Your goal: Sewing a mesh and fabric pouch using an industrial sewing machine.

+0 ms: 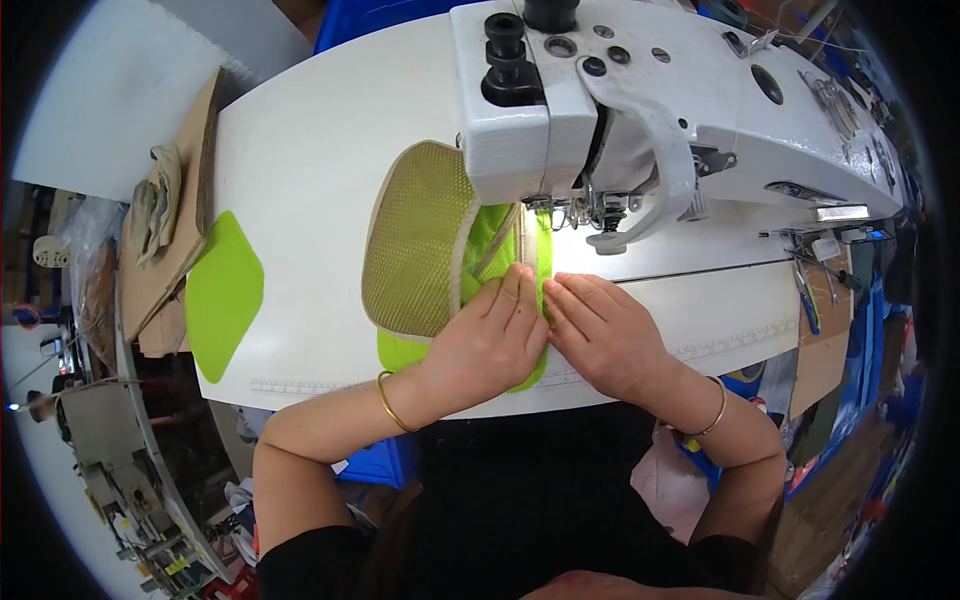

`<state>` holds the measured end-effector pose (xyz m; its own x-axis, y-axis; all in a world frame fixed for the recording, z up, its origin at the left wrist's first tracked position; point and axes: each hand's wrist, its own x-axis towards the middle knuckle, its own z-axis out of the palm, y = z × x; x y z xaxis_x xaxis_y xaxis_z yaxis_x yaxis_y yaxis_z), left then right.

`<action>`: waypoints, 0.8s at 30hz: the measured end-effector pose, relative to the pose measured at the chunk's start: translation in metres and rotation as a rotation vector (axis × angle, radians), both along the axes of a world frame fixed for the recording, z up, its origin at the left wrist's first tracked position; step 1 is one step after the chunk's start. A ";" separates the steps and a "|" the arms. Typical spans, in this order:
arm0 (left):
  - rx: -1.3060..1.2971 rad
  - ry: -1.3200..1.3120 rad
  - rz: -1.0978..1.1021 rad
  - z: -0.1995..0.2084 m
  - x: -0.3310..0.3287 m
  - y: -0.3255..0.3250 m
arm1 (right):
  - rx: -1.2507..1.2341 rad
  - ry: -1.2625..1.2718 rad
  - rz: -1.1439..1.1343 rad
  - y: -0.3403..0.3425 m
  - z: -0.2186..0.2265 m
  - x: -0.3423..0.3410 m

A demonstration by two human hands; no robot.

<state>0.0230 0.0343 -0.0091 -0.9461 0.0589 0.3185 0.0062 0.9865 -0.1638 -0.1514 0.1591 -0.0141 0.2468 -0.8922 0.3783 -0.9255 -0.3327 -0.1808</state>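
Note:
A lime-green fabric piece [411,350] with a tan mesh panel [418,245] edged in pale binding lies on the white table, its upper right edge under the needle area of a white sewing machine [640,160]. My left hand [490,330] presses on the fabric with its fingers bunched near the bound edge, thumb out of sight. Close beside it, my right hand [605,335] has its fingertips together at the green strip's right edge. Both hands stay just in front of the lit presser foot [555,210]. The fabric under my palms is hidden.
Another lime-green fabric piece [225,295] lies at the table's left edge, beside a cardboard sheet [180,210] with a glove-like cloth [155,205] on it. Printed rulers run along the front of the table. Small tools [808,295] lie at the right.

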 end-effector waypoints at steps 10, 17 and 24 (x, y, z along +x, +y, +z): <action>0.035 -0.023 -0.043 0.006 0.002 -0.007 | -0.007 0.017 0.000 -0.001 -0.001 0.012; 0.045 -0.042 0.002 0.002 -0.005 0.004 | 0.034 0.094 0.012 0.003 0.002 0.002; 0.055 -0.010 -0.024 0.004 -0.001 -0.001 | 0.007 0.126 0.010 0.004 0.002 0.006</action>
